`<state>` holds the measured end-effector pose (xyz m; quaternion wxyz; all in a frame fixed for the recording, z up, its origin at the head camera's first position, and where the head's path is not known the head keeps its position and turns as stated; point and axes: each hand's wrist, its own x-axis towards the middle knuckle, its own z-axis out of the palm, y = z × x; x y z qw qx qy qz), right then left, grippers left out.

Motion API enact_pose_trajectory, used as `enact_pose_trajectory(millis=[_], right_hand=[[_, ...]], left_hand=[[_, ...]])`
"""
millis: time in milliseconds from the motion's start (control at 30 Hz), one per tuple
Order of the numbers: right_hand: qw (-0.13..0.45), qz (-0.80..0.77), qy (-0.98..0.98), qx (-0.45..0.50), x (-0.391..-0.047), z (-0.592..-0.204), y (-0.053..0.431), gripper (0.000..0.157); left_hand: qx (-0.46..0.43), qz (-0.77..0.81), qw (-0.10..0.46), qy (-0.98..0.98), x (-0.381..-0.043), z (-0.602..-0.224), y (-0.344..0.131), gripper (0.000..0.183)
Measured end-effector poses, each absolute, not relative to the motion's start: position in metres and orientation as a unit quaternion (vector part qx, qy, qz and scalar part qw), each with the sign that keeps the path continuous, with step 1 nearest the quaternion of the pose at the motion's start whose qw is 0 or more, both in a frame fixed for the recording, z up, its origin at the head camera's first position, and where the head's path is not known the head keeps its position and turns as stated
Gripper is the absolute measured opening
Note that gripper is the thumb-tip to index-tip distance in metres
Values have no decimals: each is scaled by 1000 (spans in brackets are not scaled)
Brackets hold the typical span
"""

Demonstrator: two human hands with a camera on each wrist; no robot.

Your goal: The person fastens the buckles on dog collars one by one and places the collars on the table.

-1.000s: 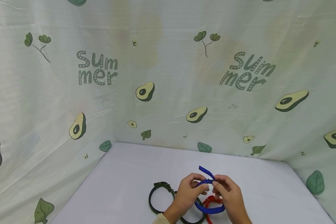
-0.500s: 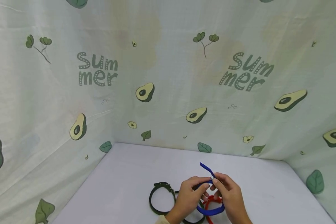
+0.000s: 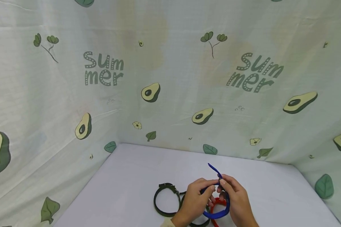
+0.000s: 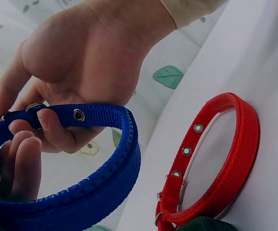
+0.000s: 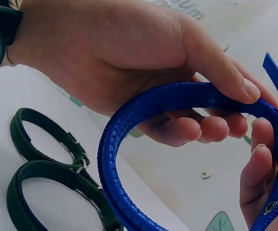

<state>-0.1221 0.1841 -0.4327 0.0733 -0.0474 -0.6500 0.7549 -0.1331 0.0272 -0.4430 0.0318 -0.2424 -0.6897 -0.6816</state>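
Both hands hold a blue collar (image 3: 217,215) with metal eyelets above the table, in the middle-lower part of the head view. My left hand (image 3: 195,196) pinches the band on the left, its index finger reaching to the buckle area. On the other side, my right hand (image 3: 236,197) pinches the strap between thumb and fingers near the buckle (image 4: 35,106). A narrow free strap end (image 3: 214,168) sticks up above the fingertips. In the right wrist view the left hand (image 5: 124,53) has its thumb on top of the band and its fingers beneath.
A red collar (image 4: 247,139) lies on the white table (image 3: 125,189) beneath the hands. Two dark green collars (image 5: 20,139) rest to the left, one partly hidden by the left hand in the head view. Patterned cloth walls (image 3: 170,72) stand behind and at the sides.
The free strap end stands higher and more upright, as its tip rises to the right. Left fingertips have come closer to the buckle. The head view has shifted slightly.
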Motion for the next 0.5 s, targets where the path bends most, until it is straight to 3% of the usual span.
enact_pose_trajectory(millis=[300,500], right_hand=[[61,764,-640,-52,-121,-431,184,28],[83,753,-651,-33,-120,-434,183,32]], left_hand=[[-240,-679,19,-694,-130,-442,27,23],[-246,-665,22,-704,-130,-445,26,25]])
